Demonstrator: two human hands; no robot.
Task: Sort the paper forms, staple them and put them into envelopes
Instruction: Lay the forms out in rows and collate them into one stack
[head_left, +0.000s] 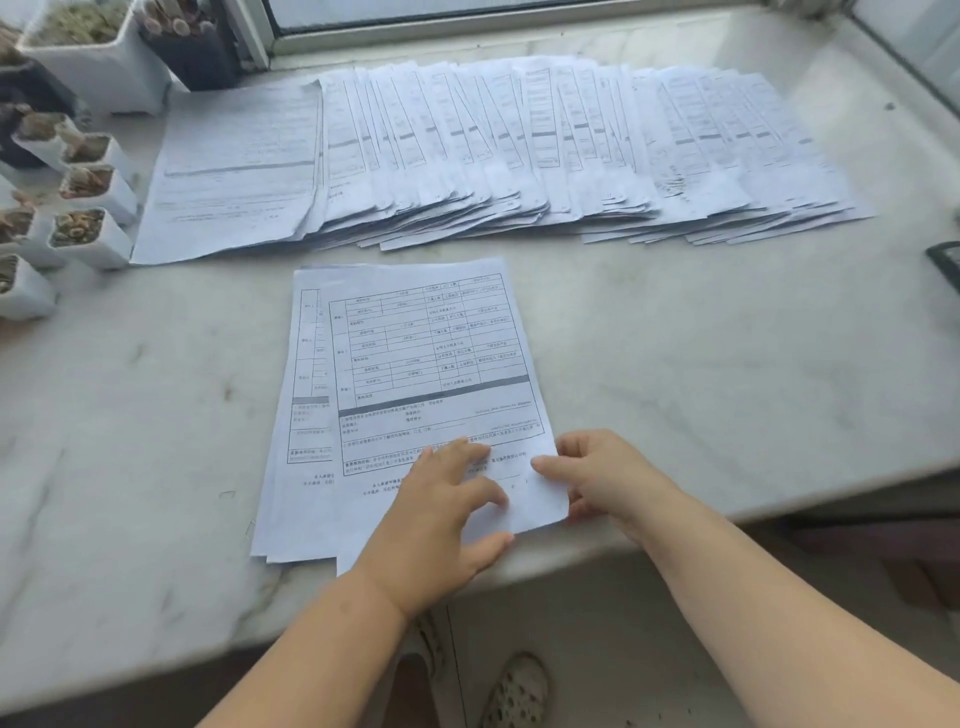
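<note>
While left hand presses flat | right hand fingers pinch top form | printed grid, skewed stack

Your near stack of forms lies flat, slightly skewed, at the counter's front edge; fanned row of forms lies behind it.

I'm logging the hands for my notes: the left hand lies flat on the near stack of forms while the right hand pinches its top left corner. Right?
Not quite. The head view shows the right hand pinching the bottom right corner of the near stack of forms, not the top left. The left hand does lie flat on it.
</note>
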